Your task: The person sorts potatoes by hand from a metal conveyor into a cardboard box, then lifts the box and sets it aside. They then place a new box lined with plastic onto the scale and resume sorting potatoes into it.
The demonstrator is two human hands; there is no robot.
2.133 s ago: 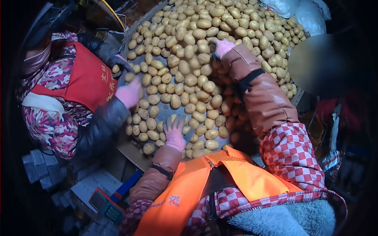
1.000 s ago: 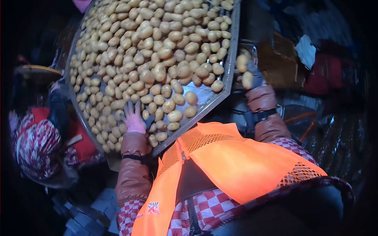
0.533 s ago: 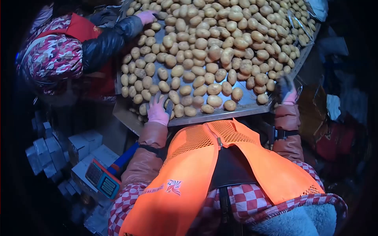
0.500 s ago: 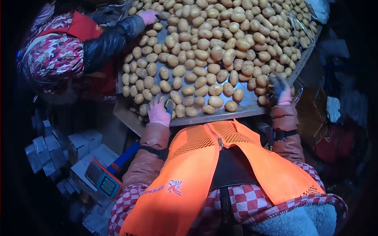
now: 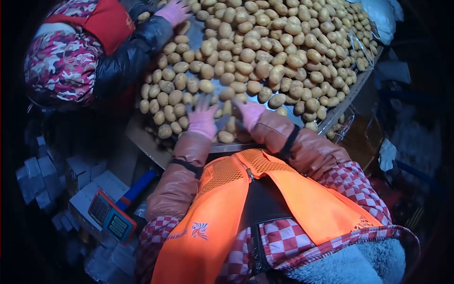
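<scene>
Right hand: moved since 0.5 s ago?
Yes. The right hand left the right corner of the tray and moved left along its near edge; it is now over the potatoes, beside the left hand.

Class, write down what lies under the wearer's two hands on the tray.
Potatoes show around the left hand and right hand on the tray. What lies beneath the palms is covered.

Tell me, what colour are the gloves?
Pink on the left hand and right hand; head view.
</scene>
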